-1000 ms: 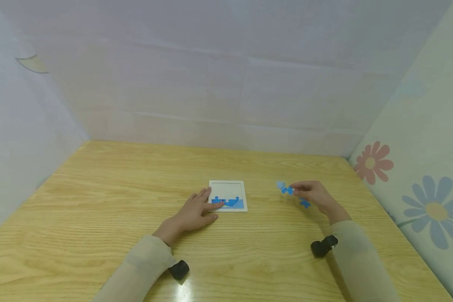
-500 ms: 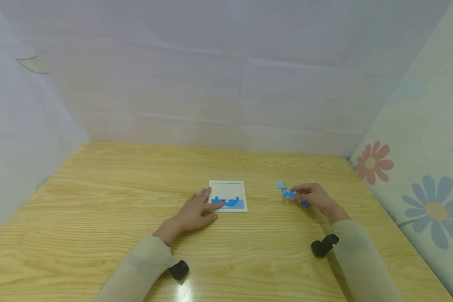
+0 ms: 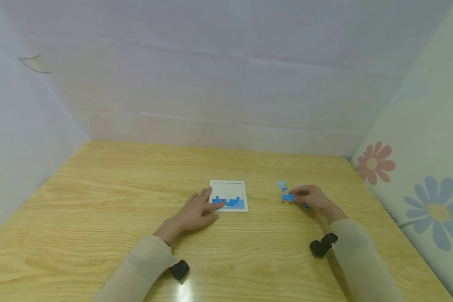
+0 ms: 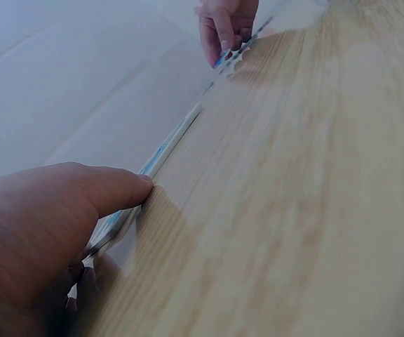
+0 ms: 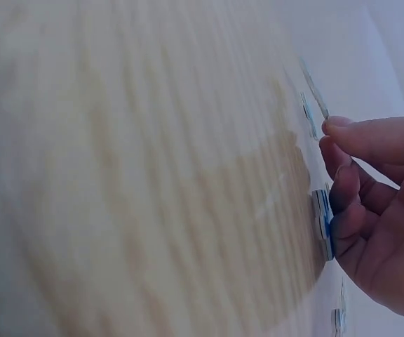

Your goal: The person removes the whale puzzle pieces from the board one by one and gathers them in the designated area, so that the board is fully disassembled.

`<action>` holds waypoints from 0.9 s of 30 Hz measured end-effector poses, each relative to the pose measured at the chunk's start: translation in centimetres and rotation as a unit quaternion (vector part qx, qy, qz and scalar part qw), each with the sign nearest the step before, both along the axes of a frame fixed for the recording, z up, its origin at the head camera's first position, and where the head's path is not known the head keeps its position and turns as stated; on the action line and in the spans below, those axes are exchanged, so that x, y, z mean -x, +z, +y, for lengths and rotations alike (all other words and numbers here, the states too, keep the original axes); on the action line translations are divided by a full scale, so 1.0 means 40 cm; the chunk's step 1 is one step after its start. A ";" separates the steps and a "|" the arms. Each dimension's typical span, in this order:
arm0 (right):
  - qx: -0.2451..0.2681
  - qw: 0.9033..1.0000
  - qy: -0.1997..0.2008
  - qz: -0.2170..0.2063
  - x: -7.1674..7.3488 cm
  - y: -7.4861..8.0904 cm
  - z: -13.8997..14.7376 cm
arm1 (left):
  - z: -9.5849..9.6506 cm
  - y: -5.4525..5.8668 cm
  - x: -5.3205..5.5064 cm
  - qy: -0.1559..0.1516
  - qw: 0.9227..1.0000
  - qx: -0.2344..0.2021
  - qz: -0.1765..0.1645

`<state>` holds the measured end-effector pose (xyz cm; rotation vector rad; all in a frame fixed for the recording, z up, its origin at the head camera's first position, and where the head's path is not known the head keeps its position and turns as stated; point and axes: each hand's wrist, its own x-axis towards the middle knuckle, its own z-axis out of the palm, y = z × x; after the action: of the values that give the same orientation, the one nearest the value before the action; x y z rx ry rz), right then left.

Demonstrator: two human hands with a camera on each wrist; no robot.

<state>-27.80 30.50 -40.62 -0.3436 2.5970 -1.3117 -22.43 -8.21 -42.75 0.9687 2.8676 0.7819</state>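
The blue piece (image 3: 287, 197), thin and notched, is pinched in the right hand's grip (image 3: 312, 198), well right of the frame (image 3: 228, 191). The left hand's grip (image 3: 192, 212) is released, fingers spread at the frame. Since a second ago the piece has shifted slightly towards the person; the left hand has stayed put.

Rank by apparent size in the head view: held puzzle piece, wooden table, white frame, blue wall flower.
1. Wooden table
2. Blue wall flower
3. White frame
4. Held puzzle piece, partly covered
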 end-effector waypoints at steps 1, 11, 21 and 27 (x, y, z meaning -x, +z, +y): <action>0.000 1.000 0.001 0.000 0.001 -0.001 0.000 | 0.000 0.000 0.000 -0.001 1.000 -0.001 0.000; 0.001 1.000 0.005 -0.004 0.002 -0.008 -0.001 | 0.003 0.003 -0.002 -0.001 1.000 -0.002 -0.003; -0.011 1.000 0.017 0.011 0.000 -0.012 -0.001 | 0.001 -0.003 -0.001 -0.001 1.000 -0.003 0.003; -0.005 1.000 0.026 -0.003 0.001 -0.006 0.000 | 0.002 0.002 -0.004 0.000 1.000 -0.006 0.000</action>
<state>-27.82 30.49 -40.88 -0.4011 2.5702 -1.2810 -22.28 -8.14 -42.67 0.9705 2.8663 0.7988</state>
